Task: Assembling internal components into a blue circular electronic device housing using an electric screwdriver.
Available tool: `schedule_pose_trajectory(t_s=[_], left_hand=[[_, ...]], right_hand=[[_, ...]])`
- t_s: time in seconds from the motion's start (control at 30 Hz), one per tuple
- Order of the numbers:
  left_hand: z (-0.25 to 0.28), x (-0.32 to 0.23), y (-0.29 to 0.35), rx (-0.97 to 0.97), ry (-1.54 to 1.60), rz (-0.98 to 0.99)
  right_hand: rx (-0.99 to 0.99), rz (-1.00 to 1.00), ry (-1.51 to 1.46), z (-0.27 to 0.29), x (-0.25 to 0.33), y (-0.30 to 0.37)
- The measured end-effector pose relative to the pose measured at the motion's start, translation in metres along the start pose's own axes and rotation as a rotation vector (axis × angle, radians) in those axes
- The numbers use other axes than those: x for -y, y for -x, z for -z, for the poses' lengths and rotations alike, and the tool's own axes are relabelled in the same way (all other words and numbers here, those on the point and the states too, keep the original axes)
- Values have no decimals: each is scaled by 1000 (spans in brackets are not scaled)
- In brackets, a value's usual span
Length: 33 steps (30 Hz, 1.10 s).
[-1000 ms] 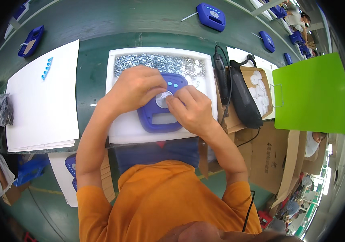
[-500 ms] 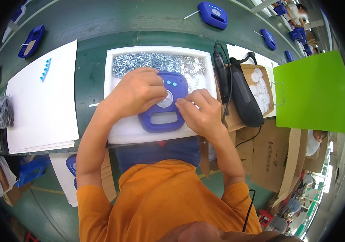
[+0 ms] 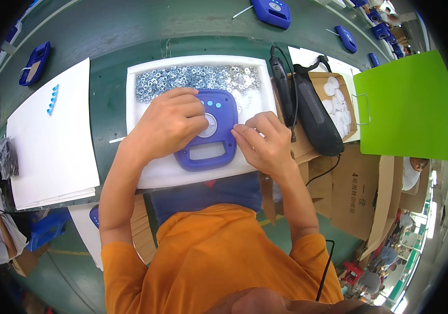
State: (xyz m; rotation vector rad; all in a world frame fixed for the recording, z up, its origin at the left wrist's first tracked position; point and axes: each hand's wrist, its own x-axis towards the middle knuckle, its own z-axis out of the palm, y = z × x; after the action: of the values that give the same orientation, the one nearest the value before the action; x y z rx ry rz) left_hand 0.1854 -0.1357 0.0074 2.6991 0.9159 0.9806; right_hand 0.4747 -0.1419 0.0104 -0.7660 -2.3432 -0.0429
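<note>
A blue plastic housing [image 3: 217, 152] with a handle cutout, a round silver disc [image 3: 208, 127] and light-blue dots lies in a white foam tray [image 3: 156, 178]. My left hand [image 3: 171, 123] rests over the housing's left side. Its fingers are curled and closed at the disc, and they hide whatever they may hold. At the housing's right edge is my right hand [image 3: 262, 141], thumb and fingers pinched together. What sits in that pinch, if anything, is too small to tell. Many small metal nuts and washers [image 3: 182, 78] fill the tray's far part.
To the right lie a black mesh pouch [image 3: 315, 112], a black corded tool [image 3: 281, 86], a carton of white discs [image 3: 336, 107] and a green board [image 3: 407, 104]. White sheets [image 3: 51, 141] with a blue strip [image 3: 52, 99] lie left. More blue housings [image 3: 271, 11] stand beyond.
My right fingertips have drawn back from over the housing's face to its right edge. My left hand stays by the disc. The whole view has shifted slightly.
</note>
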Motion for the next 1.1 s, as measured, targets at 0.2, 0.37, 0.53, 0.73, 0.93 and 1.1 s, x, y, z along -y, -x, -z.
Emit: schedule_pose_trajectory(t_s=[0.2,0.37,0.53,0.73,0.93,1.1], left_hand=[[5,-1,2,49,21,1],[20,4,1,42,134,130],[16,9,7,15,63,171],[11,10,9,87,116,200],[11,10,8,96,126,216],[11,11,7,86,136,218]], right_hand=[[13,2,-2,-3,0,-2],[-10,-13,-43,-6,7,-4],[65,-52,-84,-11,25,-4],[218,-100,-58,-15,38,-1],[170,-102,-63,-18,36,2],[172,-112,-85,-19,34,2]])
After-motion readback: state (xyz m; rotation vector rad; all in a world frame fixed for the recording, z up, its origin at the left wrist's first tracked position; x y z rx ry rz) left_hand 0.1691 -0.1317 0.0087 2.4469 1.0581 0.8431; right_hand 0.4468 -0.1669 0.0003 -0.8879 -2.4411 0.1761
